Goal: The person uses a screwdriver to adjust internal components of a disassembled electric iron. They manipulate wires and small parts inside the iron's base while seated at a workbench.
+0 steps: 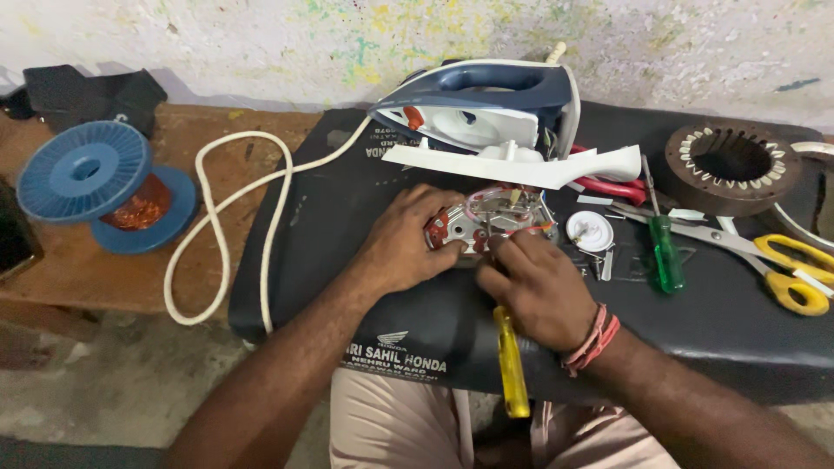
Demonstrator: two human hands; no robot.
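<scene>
The left hand (401,245) lies in the middle of the frame with its fingers curled over the left edge of a metal iron base plate (486,224), and it grips this plate from the side; the fingertips are hidden behind the plate, so how far they wrap around it cannot be seen. The right hand (539,287), just to the right and a little lower, is closed around a screwdriver with a yellow handle (511,363); the handle comes out below the palm toward the bottom of the frame, while the shaft and the tip are covered by the fingers, so the place where the tip meets the plate is hard to make out. A red and pink thread band is on the right wrist. The plate rests on a black padded mat (347,217), and on it some red parts and thin wires are visible, but they are too small to tell exactly. Above the plate, in the upper centre, stands the blue and white iron housing (486,108), tilted, with a white plastic part (521,165) lying under it. A white cord (221,221) makes a loop to the left. In the left of the frame lies a blue spool (95,187) with copper wire. To the right are a small white round cap (590,231), a green screwdriver (666,252), yellow scissors (782,265), partly cut off by the right edge, and a round motor stator (731,165). Red pliers handles (612,187) are partly hidden behind the white part.
</scene>
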